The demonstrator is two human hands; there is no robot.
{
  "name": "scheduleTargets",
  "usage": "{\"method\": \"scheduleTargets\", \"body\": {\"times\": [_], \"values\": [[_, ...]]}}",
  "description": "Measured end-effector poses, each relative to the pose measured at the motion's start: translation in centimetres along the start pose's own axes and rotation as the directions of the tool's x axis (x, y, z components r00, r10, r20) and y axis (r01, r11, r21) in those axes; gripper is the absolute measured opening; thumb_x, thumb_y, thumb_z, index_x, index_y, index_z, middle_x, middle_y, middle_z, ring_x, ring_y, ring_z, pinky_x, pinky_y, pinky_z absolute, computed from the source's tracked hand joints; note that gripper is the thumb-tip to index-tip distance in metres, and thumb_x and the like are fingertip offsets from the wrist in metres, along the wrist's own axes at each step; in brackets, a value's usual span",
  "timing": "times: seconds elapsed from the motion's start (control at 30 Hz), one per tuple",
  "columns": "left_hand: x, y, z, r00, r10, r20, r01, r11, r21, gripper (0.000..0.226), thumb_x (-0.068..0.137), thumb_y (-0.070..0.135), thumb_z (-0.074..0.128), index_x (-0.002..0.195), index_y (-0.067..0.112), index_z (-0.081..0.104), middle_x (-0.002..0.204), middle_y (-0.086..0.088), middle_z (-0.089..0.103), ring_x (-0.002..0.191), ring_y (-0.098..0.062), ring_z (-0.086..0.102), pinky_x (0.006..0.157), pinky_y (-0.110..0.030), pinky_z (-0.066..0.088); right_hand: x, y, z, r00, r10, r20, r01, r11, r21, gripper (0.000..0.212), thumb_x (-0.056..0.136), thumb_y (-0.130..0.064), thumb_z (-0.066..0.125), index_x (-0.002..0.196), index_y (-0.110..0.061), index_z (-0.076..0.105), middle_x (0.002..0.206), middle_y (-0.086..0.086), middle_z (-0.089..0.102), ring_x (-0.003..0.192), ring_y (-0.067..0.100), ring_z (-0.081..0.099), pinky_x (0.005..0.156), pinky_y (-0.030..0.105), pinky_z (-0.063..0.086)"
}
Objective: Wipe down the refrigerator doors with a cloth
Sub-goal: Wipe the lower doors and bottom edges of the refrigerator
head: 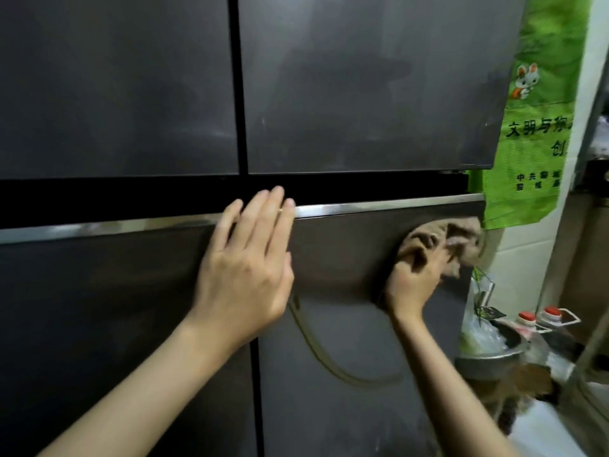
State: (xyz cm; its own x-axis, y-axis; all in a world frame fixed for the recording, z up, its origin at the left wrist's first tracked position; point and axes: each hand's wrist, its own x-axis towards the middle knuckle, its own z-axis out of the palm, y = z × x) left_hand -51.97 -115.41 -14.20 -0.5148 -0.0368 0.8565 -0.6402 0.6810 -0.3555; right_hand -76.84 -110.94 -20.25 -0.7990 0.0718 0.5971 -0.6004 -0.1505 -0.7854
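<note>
A dark grey four-door refrigerator fills the view, with its upper right door (362, 87) smeared and its lower right door (346, 374) below a silver trim strip. My right hand (412, 282) presses a crumpled brown cloth (461, 239) against the upper right corner of the lower right door. My left hand (244, 268) lies flat with fingers together over the seam between the two lower doors, fingertips reaching the silver trim. The lower left door (99, 324) is partly behind my left forearm.
A green printed bag (540, 127) hangs to the right of the fridge. Below it stand a metal bowl (494, 354) with a plastic bag in it and two red-capped bottles (540, 319). A white tiled wall lies beyond.
</note>
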Motion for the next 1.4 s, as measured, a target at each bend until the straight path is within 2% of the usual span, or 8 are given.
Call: {"method": "scheduleTargets", "body": {"times": [0.13, 0.27, 0.33, 0.53, 0.7, 1.07, 1.2, 1.4], "values": [[-1.2, -1.9, -0.1, 0.993, -0.12, 0.011, 0.119, 0.992, 0.046, 0.055, 0.09, 0.023, 0.038, 0.138, -0.004, 0.043, 0.136, -0.021, 0.05, 0.126, -0.035, 0.048, 0.112, -0.047, 0.028, -9.3, -5.5, 3.2, 0.911, -0.395, 0.12, 0.407, 0.907, -0.105, 0.068, 0.078, -0.03, 0.037, 0.135, 0.007, 0.041, 0.136, 0.038, 0.039, 0.134, 0.043, 0.032, 0.103, 0.04, 0.03], [-1.2, -2.3, 0.0, 0.996, -0.093, 0.013, 0.093, 0.996, 0.007, 0.052, 0.089, 0.02, 0.04, 0.136, -0.003, 0.046, 0.133, -0.02, 0.054, 0.122, -0.035, 0.051, 0.109, -0.046, 0.031, -11.7, -4.3, 2.4, 0.479, -0.746, 0.462, 0.856, 0.514, -0.058, 0.057, 0.096, -0.044, 0.024, 0.135, -0.005, 0.036, 0.145, 0.019, 0.031, 0.143, 0.031, 0.015, 0.112, 0.046, 0.02], [-1.2, -2.3, 0.0, 0.994, -0.105, 0.002, 0.105, 0.994, -0.019, 0.051, 0.089, 0.019, 0.04, 0.134, -0.002, 0.048, 0.13, -0.019, 0.056, 0.12, -0.034, 0.052, 0.108, -0.045, 0.032, -10.2, -5.4, 2.1, 0.391, -0.777, 0.493, 0.898, 0.44, -0.019, 0.059, 0.088, -0.042, 0.035, 0.137, -0.008, 0.035, 0.142, 0.016, 0.033, 0.136, 0.033, 0.028, 0.107, 0.045, 0.028], [-1.0, -2.3, -0.6, 0.983, -0.17, -0.065, 0.153, 0.966, -0.209, 0.051, 0.086, 0.018, 0.035, 0.13, -0.002, 0.05, 0.126, -0.017, 0.059, 0.118, -0.031, 0.053, 0.108, -0.042, 0.029, -10.9, -10.4, 4.9, 0.641, -0.72, 0.265, 0.743, 0.669, 0.022, 0.047, 0.095, -0.034, 0.034, 0.123, -0.001, 0.054, 0.147, 0.02, 0.037, 0.138, 0.034, 0.033, 0.113, 0.045, 0.027], [-1.3, -2.8, -0.7, 0.993, -0.111, -0.042, 0.101, 0.978, -0.183, 0.048, 0.086, 0.016, 0.038, 0.129, -0.003, 0.051, 0.126, -0.018, 0.059, 0.12, -0.03, 0.052, 0.11, -0.039, 0.028, -17.6, -0.5, 1.6, 0.481, -0.719, 0.501, 0.851, 0.521, -0.068, 0.057, 0.097, -0.049, 0.015, 0.127, -0.01, 0.044, 0.135, 0.014, 0.04, 0.12, 0.034, 0.043, 0.091, 0.042, 0.042], [-1.7, -2.4, -0.4, 0.993, -0.116, -0.002, 0.115, 0.986, -0.117, 0.052, 0.09, 0.022, 0.037, 0.137, 0.0, 0.044, 0.136, -0.018, 0.051, 0.129, -0.032, 0.045, 0.115, -0.044, 0.026, -15.0, -6.4, 3.6, 0.64, -0.704, 0.308, 0.737, 0.676, 0.013, 0.057, 0.092, -0.046, 0.038, 0.136, -0.009, 0.039, 0.135, 0.014, 0.051, 0.125, 0.03, 0.046, 0.104, 0.037, 0.034], [-1.7, -1.9, 0.0, 0.994, -0.112, -0.004, 0.112, 0.993, -0.026, 0.054, 0.092, 0.026, 0.038, 0.139, 0.001, 0.042, 0.135, -0.019, 0.051, 0.127, -0.034, 0.045, 0.114, -0.045, 0.026, -15.5, -0.4, 1.1, 0.449, -0.738, 0.503, 0.853, 0.523, 0.007, 0.056, 0.092, -0.051, 0.03, 0.125, -0.01, 0.047, 0.129, 0.011, 0.053, 0.123, 0.033, 0.043, 0.1, 0.044, 0.035], [-0.2, -0.4, 0.5, 0.989, -0.145, -0.01, 0.145, 0.985, 0.096, 0.054, 0.087, 0.028, 0.045, 0.133, 0.0, 0.049, 0.125, -0.021, 0.055, 0.118, -0.038, 0.05, 0.11, -0.049, 0.027, -6.9, 0.1, 0.1, 0.781, -0.562, 0.272, 0.602, 0.794, -0.086, 0.056, 0.094, -0.039, 0.035, 0.121, 0.005, 0.058, 0.122, 0.027, 0.057, 0.118, 0.037, 0.049, 0.099, 0.039, 0.038]]}}
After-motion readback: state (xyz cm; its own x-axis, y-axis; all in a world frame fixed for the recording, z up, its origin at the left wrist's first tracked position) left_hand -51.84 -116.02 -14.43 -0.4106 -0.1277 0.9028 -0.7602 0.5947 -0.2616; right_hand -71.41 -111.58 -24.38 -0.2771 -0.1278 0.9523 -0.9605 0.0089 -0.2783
